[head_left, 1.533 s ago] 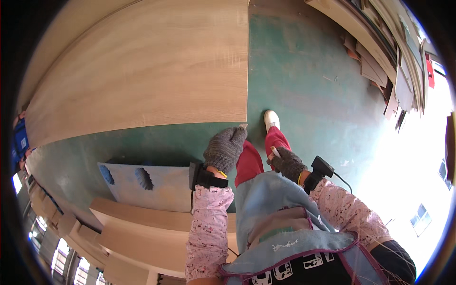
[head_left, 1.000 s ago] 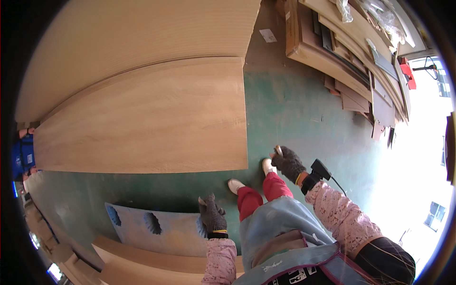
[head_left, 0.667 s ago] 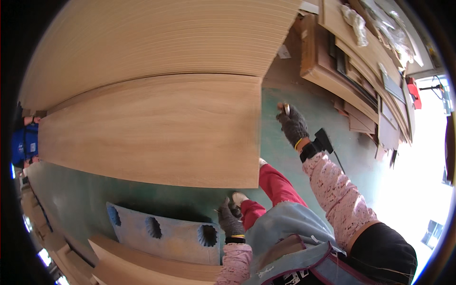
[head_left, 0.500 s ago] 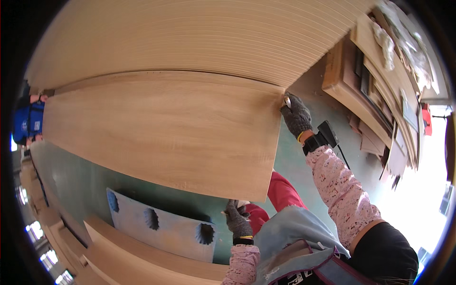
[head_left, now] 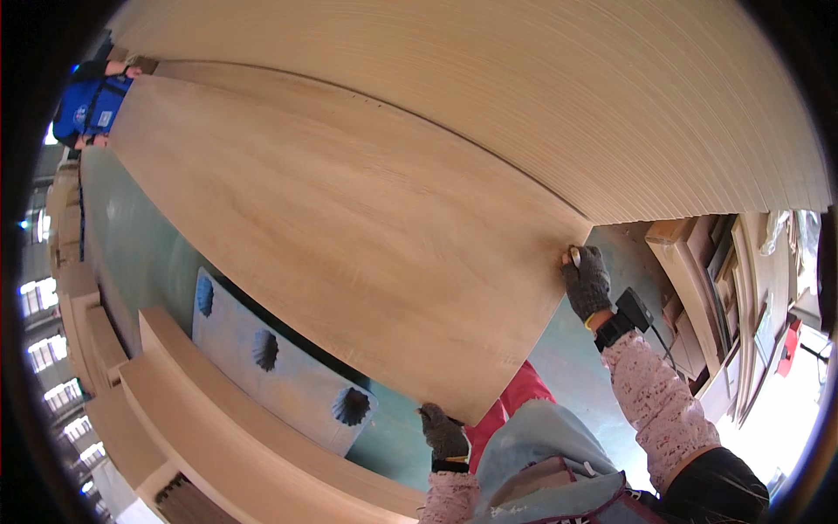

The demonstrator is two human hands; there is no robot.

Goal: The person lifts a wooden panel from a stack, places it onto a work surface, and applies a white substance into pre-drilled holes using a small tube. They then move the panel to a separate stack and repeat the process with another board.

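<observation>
A long wood-grain panel stretches diagonally from the far upper left to just in front of my body. My right hand, in a dark grey knitted glove, grips its near end close to the right corner. My left hand, gloved alike, is closed on the panel's edge by the near left corner; its fingertips are partly hidden. At the far end, a co-worker in blue has both hands at the panel's edge. A tall stack of similar panels runs along its far side, touching or very near it.
Below the panel lies a green floor. To the left stand a light-blue block with dark scalloped holes and stacked wooden boards. More boards and offcuts lean at the right. A black device with a cable is at my right wrist.
The view has turned, so the panel now slants more steeply. Both my hands keep their hold on it, and the co-worker remains at the far end.
</observation>
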